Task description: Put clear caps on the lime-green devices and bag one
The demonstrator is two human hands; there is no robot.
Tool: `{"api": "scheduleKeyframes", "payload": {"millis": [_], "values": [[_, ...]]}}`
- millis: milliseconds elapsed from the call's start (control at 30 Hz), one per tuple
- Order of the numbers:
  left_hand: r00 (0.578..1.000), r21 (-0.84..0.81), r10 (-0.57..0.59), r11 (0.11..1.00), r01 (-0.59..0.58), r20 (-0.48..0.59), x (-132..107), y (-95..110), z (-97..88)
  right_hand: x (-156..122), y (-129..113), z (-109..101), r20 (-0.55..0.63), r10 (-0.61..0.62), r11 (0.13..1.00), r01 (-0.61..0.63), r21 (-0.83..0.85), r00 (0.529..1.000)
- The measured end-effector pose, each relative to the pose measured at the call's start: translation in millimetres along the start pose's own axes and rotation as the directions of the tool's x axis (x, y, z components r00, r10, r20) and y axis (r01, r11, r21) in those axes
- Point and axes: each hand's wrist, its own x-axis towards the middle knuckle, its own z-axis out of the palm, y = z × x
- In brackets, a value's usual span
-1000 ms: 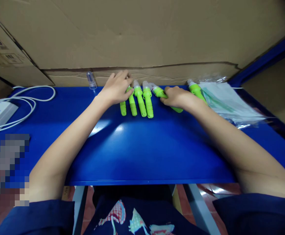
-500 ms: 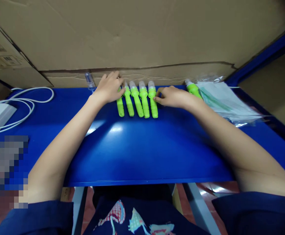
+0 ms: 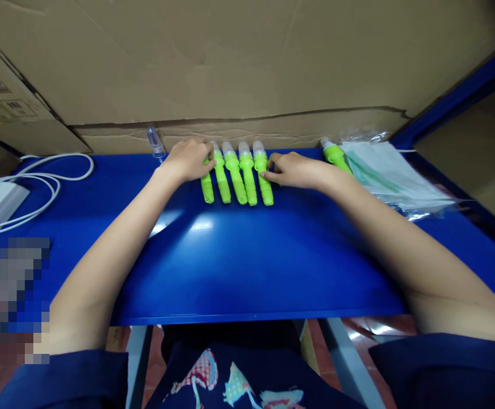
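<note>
Several lime-green tubes with ribbed bodies and clear caps lie side by side on the blue table, caps toward the cardboard. My left hand (image 3: pixel 189 160) is closed around the upper part of the leftmost green tube (image 3: pixel 207 188), hiding its cap. At the other end of the row, my right hand (image 3: pixel 290 169) has its thumb and curled index finger against the rightmost green tube (image 3: pixel 265 183), just below the cap. Between them lies the middle green tube (image 3: pixel 235 177), touched by neither hand.
A clear cap (image 3: pixel 156 143) stands left of my left hand. Beyond my right forearm lie another green tube (image 3: pixel 336 155) and a clear plastic bag (image 3: pixel 394 173) with white and green contents. A white cable (image 3: pixel 55 177) loops by a white device (image 3: pixel 1 204). Cardboard (image 3: pixel 230 62) walls the back.
The row of tubes has shifted slightly left at its capped end, drawing closer together. My right hand has moved slightly left with it, and my left fingers have curled down more.
</note>
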Motion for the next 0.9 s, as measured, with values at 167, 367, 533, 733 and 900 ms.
{"api": "scheduleKeyframes", "payload": {"millis": [167,367,533,733,900], "values": [[0.999,-0.014,-0.037,0.999,0.038,0.017,-1,-2,-1.4,-2,-3,-2,0.003,-0.027,0.999,0.027,-0.027,1.0],[0.997,-0.015,-0.077,0.997,0.077,0.025,-2,-2,-2.5,-4,-6,-3,0.017,-0.058,0.998,0.058,-0.016,0.998],[0.995,-0.049,-0.096,0.994,0.097,0.022,-2,-6,-3.9,-4,-2,-3,0.021,-0.008,1.0,0.008,0.001,1.0],[0.972,-0.154,-0.206,0.97,0.188,-0.109,-5,-20,-1.0,11,28,0,-0.03,0.151,0.988,-0.151,-0.006,0.988],[0.903,-0.174,-0.413,0.904,0.39,-0.118,-12,-24,-5.0,8,43,-8,-0.094,0.376,0.926,-0.378,-0.003,0.922]]}}
